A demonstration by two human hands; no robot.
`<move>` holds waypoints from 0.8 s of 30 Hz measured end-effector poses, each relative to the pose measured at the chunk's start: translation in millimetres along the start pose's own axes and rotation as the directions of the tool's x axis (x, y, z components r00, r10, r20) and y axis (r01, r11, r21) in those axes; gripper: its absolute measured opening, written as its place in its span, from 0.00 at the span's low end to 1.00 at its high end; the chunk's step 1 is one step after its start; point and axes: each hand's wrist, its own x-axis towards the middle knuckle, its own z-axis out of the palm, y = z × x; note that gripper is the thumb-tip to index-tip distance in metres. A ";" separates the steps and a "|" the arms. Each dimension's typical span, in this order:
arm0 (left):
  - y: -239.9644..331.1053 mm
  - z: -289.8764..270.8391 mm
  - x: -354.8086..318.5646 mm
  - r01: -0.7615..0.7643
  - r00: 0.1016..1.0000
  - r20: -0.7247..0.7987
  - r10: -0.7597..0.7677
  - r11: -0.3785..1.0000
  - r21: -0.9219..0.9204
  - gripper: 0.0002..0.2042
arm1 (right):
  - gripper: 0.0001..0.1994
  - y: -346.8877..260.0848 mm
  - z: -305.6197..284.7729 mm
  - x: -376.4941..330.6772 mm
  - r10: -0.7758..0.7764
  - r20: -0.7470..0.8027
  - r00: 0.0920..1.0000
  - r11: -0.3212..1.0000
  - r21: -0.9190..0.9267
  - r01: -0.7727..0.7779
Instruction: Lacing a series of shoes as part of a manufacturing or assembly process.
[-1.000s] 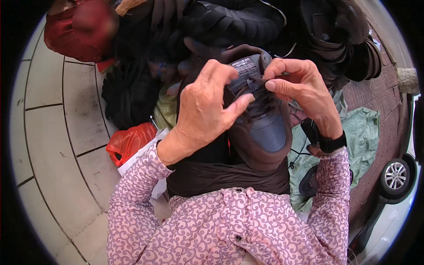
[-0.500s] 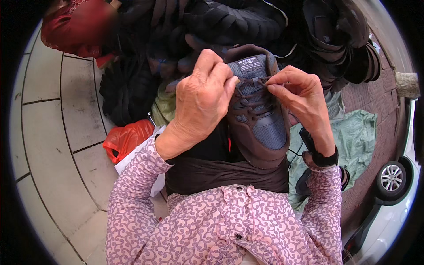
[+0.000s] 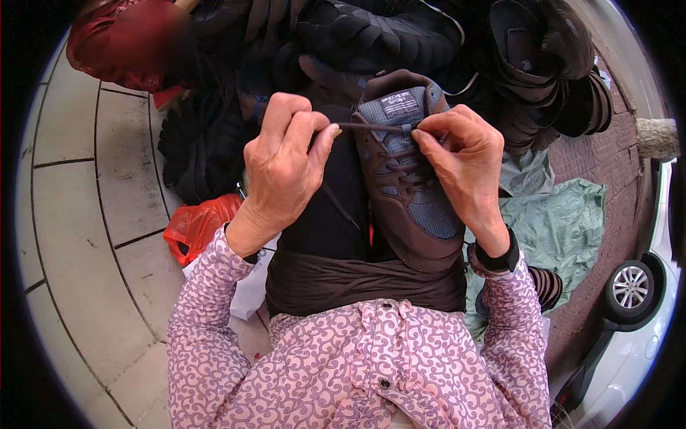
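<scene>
Hands point(image 3: 371, 161) pinch a lace point(image 3: 371, 129) taut — brown shoe point(image 3: 411, 189) between them.

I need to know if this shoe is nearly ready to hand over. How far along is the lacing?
Done: the dark lace already criss-crosses the lower eyelets of the brown sneaker with grey mesh. In hand: the left hand pinches one lace end and pulls it out sideways, while the right hand holds the lace at the top eyelets by the tongue. Left: no knot or bow shows yet.
</scene>
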 end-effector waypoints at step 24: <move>31.1 22.2 14.9 0.115 0.974 0.216 -0.070 0.972 -0.206 0.07 | 0.07 8.9 -16.0 16.4 -0.121 0.105 0.987 0.992 -0.021 0.124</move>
